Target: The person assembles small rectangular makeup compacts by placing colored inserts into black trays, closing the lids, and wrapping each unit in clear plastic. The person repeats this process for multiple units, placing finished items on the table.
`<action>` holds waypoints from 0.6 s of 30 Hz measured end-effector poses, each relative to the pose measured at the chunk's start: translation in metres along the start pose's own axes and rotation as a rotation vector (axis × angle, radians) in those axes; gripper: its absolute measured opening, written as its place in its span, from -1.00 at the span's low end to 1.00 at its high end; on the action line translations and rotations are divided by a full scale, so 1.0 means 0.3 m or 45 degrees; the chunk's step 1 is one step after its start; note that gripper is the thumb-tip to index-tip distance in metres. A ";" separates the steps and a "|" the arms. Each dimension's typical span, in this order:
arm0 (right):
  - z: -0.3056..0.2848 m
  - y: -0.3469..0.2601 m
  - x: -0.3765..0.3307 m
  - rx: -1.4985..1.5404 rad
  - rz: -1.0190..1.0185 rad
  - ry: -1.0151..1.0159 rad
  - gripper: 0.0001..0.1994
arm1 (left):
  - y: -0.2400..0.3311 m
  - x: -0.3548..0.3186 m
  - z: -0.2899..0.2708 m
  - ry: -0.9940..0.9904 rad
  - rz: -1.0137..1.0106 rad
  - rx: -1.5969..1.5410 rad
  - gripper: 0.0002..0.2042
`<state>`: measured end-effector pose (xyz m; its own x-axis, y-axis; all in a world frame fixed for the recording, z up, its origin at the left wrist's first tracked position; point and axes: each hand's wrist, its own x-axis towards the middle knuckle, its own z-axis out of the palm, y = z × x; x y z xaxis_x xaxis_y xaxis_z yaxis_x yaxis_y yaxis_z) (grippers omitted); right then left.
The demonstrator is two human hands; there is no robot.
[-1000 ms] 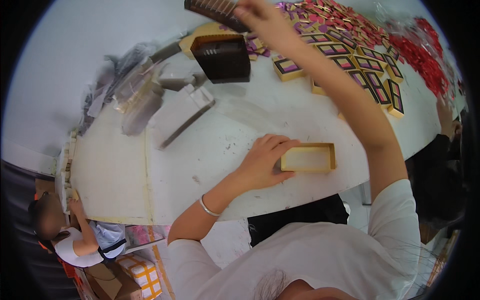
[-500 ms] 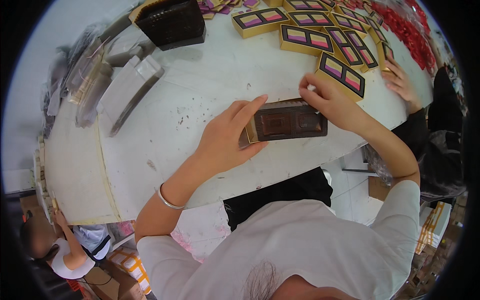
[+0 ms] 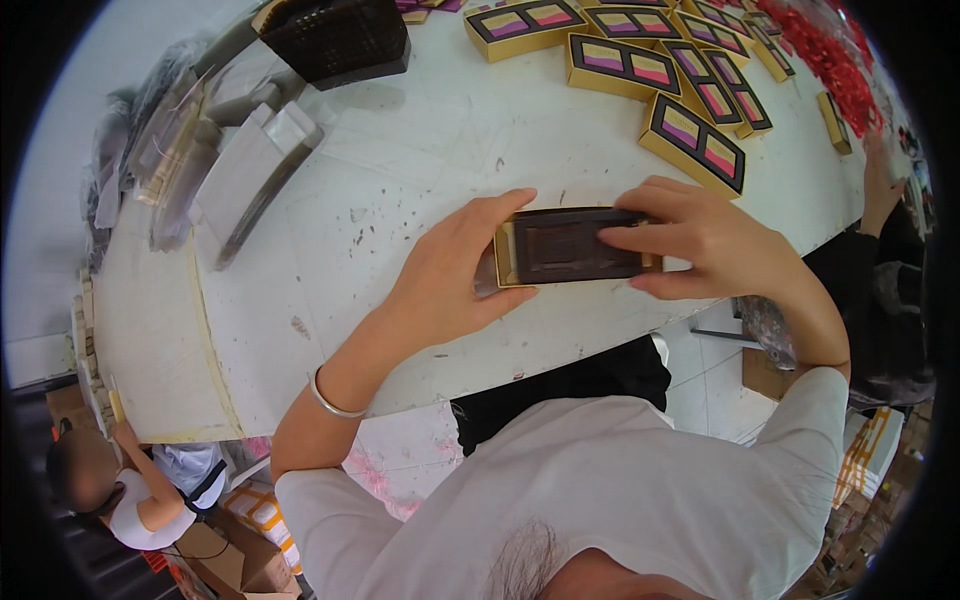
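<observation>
In front of me on the white table lies a small gold box (image 3: pixel 506 262) with a dark brown plastic tray (image 3: pixel 553 250) in it. The tray has recessed compartments. My left hand (image 3: pixel 430 268) grips the box's left end, thumb on the near side and fingers on the far side. Over the right end is my right hand (image 3: pixel 705 238), closed around the box and tray, with one finger lying on top of the tray. That hand partly hides the right end.
Several gold boxes (image 3: pixel 660 157) with purple and pink inserts lie at the far right. Stacked dark trays (image 3: pixel 340 45) stand far left, beside clear plastic covers (image 3: pixel 250 180). Red shredded filler (image 3: pixel 835 80) and a co-worker's hand (image 3: pixel 880 185) are at right. Another person sits lower left.
My right hand has moved from the tray's far right corner onto its right end. The tray now sits squarely in the box. The co-worker's hand at right has left a gold box.
</observation>
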<state>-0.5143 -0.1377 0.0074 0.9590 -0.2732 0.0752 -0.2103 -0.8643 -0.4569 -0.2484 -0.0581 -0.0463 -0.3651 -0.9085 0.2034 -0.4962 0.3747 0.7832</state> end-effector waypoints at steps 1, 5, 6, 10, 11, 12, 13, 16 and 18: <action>0.010 -0.007 0.023 0.001 -0.021 0.036 -0.56 | -0.001 0.001 0.000 0.001 0.016 0.009 -0.34; 0.003 -0.004 0.054 0.024 -0.081 0.128 -0.64 | -0.002 0.003 -0.018 -0.048 -0.085 -0.042 -0.39; -0.005 0.003 0.041 -0.005 -0.087 0.112 -0.65 | -0.006 0.000 -0.023 -0.054 -0.054 -0.013 -0.40; -0.016 0.001 -0.009 -0.207 -0.098 0.031 -0.70 | -0.022 0.009 -0.035 -0.094 0.061 0.015 -0.41; -0.003 0.003 -0.006 -0.415 -0.260 0.081 -0.71 | -0.022 0.014 -0.039 -0.110 0.085 0.009 -0.40; 0.009 0.009 -0.001 -0.624 -0.420 0.130 -0.72 | -0.019 0.017 -0.043 -0.118 0.059 -0.004 -0.40; 0.015 0.017 0.006 -0.832 -0.581 0.176 -0.73 | -0.016 0.019 -0.048 -0.126 0.034 -0.017 -0.40; 0.005 0.018 0.032 -1.082 -0.705 0.120 -0.72 | -0.022 0.015 -0.052 -0.120 0.032 0.000 -0.40; 0.015 0.014 0.027 -1.126 -0.725 0.045 -0.71 | -0.025 0.013 -0.050 -0.109 0.044 0.018 -0.40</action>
<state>-0.5066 -0.1416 0.0019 0.9568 0.2702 0.1078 0.1922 -0.8653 0.4629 -0.2344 -0.0671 -0.0426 -0.4480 -0.8760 0.1787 -0.4931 0.4089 0.7679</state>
